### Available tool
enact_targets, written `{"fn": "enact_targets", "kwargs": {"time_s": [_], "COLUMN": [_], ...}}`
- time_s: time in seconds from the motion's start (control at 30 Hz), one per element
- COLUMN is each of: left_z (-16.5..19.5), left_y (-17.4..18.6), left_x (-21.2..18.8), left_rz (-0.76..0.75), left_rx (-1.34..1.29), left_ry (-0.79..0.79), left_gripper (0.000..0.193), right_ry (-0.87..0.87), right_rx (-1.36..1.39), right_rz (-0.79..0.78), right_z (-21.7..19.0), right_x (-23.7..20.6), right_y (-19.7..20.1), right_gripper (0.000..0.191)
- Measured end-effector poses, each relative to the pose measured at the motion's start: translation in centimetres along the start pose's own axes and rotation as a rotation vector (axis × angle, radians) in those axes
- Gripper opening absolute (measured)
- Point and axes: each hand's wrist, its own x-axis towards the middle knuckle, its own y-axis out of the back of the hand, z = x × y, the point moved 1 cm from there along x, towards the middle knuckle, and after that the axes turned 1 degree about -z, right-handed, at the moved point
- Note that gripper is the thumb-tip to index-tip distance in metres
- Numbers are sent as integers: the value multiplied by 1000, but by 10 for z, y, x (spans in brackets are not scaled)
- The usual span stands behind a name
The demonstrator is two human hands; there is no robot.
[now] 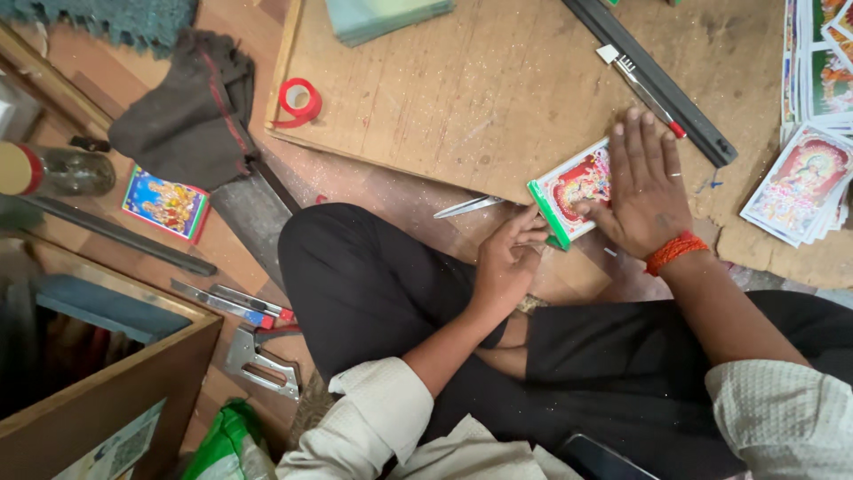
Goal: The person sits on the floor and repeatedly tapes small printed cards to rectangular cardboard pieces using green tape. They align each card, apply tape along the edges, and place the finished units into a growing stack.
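Observation:
A small picture with a red and green border (573, 188) lies on a brown board (480, 89) at the board's near edge. My right hand (646, 185) lies flat on the picture's right half, fingers spread, with a red thread round the wrist. My left hand (508, 260) has its fingers curled at the picture's near left corner, touching its green edge. I cannot tell whether that hand holds a tool. A metal blade (468, 206) lies on the floor just left of it. I sit cross-legged in black trousers.
A long black ruler (657, 80) and a utility knife (638, 87) lie on the board above my right hand. Printed pictures (800, 182) are stacked at right. Red tape roll (299, 100), dark cloth (191, 111), staple gun (262, 363), cutters (233, 304), glass jar (53, 169), wooden box (115, 382) lie at left.

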Motion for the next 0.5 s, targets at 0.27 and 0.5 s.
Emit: {"fn": "enact_targets", "kwargs": {"time_s": [0.27, 0.5], "left_z": [-17, -28], "left_y": [4, 13], "left_x": [6, 13], "left_rz": [-33, -10], "left_rx": [-196, -231], "left_ry": [-3, -15], "left_gripper": [62, 46], "right_ry": [174, 263], "right_rx": [16, -46], "right_rz": [-90, -95], "right_z": [-43, -65], "right_x": [-7, -14], "right_y": [-6, -3], "right_gripper": [105, 98]}}
